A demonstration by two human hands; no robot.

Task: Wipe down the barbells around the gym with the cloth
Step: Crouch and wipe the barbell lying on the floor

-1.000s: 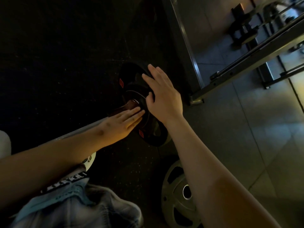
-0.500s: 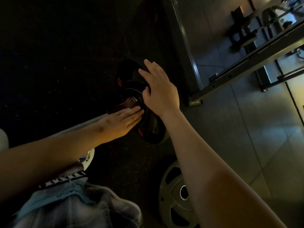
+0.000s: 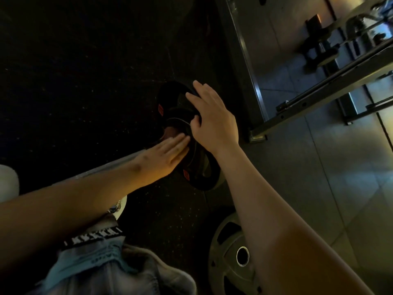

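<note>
A barbell lies on the dark floor, its steel shaft running under my left forearm to black weight plates with small red labels. My left hand lies flat with straight fingers against the face of the plates near the hub. My right hand rests over the top edge of the plates, fingers spread and only slightly bent. A reddish-brown patch shows at the hub beyond my left fingertips; I cannot tell whether it is the cloth.
A grey spoked weight plate lies flat on the floor near my right elbow. A metal rack frame crosses the tiled floor at the upper right. My white shoe and jeans are at the lower left.
Both hands stay on the plates and have hardly moved; my right hand has shifted slightly along the plates' top edge. The view has drifted a little.
</note>
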